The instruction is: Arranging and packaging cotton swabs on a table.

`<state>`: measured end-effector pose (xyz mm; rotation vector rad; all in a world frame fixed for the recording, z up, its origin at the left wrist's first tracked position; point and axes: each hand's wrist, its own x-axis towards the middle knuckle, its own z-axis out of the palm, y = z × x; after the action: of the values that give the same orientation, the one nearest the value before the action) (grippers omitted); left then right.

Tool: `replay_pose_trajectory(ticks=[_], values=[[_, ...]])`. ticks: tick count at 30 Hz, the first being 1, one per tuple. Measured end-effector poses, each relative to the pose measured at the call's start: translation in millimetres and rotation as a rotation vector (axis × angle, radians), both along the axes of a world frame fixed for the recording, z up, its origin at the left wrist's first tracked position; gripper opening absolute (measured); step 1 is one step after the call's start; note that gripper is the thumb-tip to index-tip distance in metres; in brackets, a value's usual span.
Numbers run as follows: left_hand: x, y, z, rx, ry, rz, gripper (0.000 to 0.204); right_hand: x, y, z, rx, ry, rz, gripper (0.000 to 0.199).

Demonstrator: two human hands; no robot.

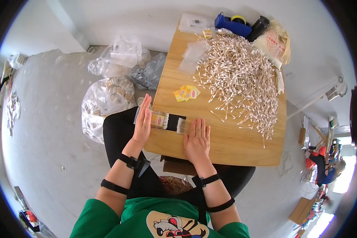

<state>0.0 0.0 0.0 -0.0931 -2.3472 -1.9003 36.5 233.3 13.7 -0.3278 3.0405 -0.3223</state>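
Observation:
A row of wooden cotton swabs (173,121) lies lined up on a black strip near the front left of the wooden table (234,146). My left hand (142,121), held flat and upright on its edge, presses against the left end of the row, where a small clear packet (156,119) sits. Flat on the table, my right hand (197,139) rests with its fingertips touching the right end of the swabs. Neither hand grips anything. A big loose pile of cotton swabs (242,75) covers the far right half of the table.
Small yellow labels (187,93) lie mid-table. Clear bags (192,55), a blue tape dispenser (233,24) and a black bottle (258,27) stand at the far edge. Filled plastic bags (107,99) sit on the floor to the left.

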Motion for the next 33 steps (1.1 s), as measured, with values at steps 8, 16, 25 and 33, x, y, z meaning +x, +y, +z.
replay_pose_trajectory(ticks=[8,16,25,33], values=[[-11,2,-5,0.356,-0.089,0.092,0.060,-16,-35,4,-0.029,-0.003,0.055,0.069],[-9,7,6,0.438,-0.141,0.067,0.067,-11,-37,4,-0.035,-0.009,0.049,0.069],[-3,0,0,-0.548,0.018,-0.002,0.057,-11,-40,3,-0.002,0.025,0.027,0.069],[-3,-3,-6,-0.693,0.007,-0.044,0.056,-12,-32,5,-0.063,0.025,0.060,0.070]])
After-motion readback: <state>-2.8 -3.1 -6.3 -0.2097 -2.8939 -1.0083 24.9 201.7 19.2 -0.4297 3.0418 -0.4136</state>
